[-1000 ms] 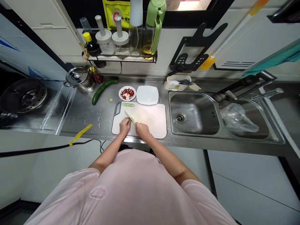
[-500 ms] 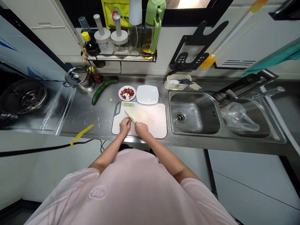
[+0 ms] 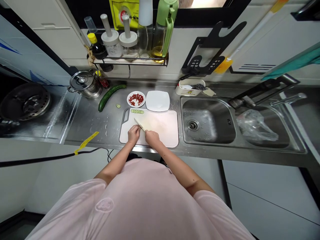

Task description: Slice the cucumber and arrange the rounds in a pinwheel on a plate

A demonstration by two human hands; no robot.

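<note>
My right hand is closed round the handle of a kitchen knife, its pale blade pointing up and to the left over the white cutting board. Just left of the blade, my left hand has its fingers pinched together near the board's front edge. Whatever those fingers hold is hidden. A short row of overlapping cucumber slices lies at the board's back left. Off the board, a cucumber end piece and a long green cucumber rest on the steel counter.
Behind the board stand a plate of chopped red pieces and a bare white plate. A lidded pot is at the back left, a frying pan farther left. To the right is a steel sink; seasoning jars stand on a rack.
The view has shifted very slightly. Both hands and the knife keep nearly the same place over the board, and the slices lie as before.
</note>
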